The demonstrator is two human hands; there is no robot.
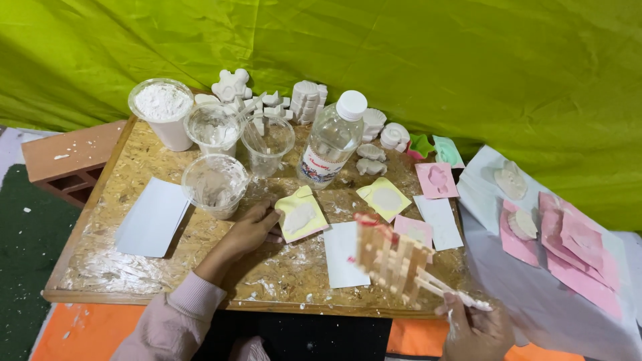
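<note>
My left hand (251, 228) rests on the chipboard table (100, 200), its fingers touching the left edge of a yellow mould (301, 215) filled with white plaster. My right hand (476, 327), low at the front right, grips the handle end of a bundle of wooden sticks (393, 257) tied with a red band; the bundle is raised above the table's front edge and looks blurred. A white paper sheet (342, 254) lies under the bundle.
Several plastic cups with white powder or plaster (164, 107) stand at the back left, beside a clear bottle with a white cap (332, 139). White plaster casts (307, 100) line the back. Pink and yellow moulds (436, 179) lie right; a brick (67, 160) sits left.
</note>
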